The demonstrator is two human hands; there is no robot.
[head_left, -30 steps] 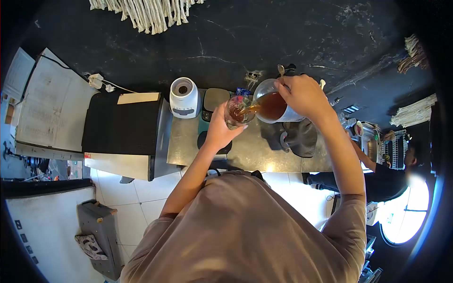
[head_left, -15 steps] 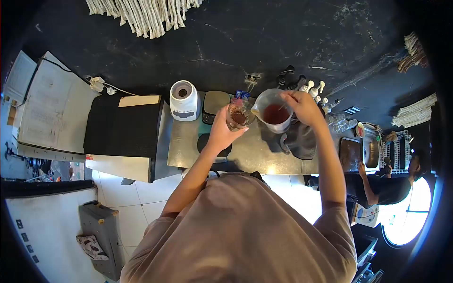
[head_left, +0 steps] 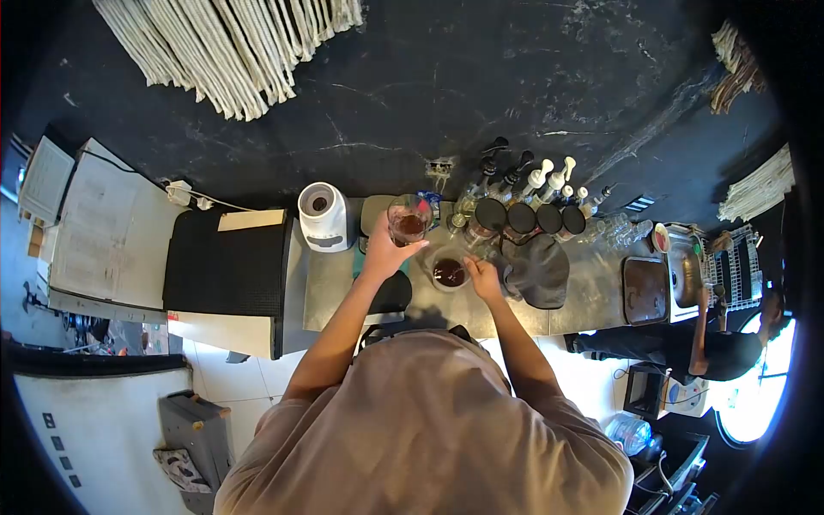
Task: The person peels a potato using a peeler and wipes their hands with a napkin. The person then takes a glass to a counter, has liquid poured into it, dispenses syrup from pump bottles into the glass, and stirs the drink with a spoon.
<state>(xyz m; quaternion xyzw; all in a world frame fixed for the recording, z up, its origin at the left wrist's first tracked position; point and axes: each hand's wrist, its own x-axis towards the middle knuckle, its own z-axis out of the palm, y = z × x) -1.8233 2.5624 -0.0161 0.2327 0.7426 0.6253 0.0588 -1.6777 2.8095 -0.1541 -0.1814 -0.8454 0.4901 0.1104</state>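
My left hand is wrapped round a clear drinking glass, raised above the counter, with brown liquid in its lower part. To the right and lower down, a clear plastic measuring jug holds dark reddish-brown liquid. My right hand is closed on the jug's handle side. The jug looks upright at counter level; whether its base touches the counter I cannot tell. Left of the glass, a kitchen scale is partly hidden behind my left hand.
A white grinder-like appliance stands left on the metal counter. Several black-lidded jars and pump bottles line the wall. Right of the jug lies a dark cloth. Another person works by the sink.
The jug has come down and left from its raised spot, and my right hand moved with it. The glass has shifted slightly left. At the sink, the other person has moved nearer the basin.
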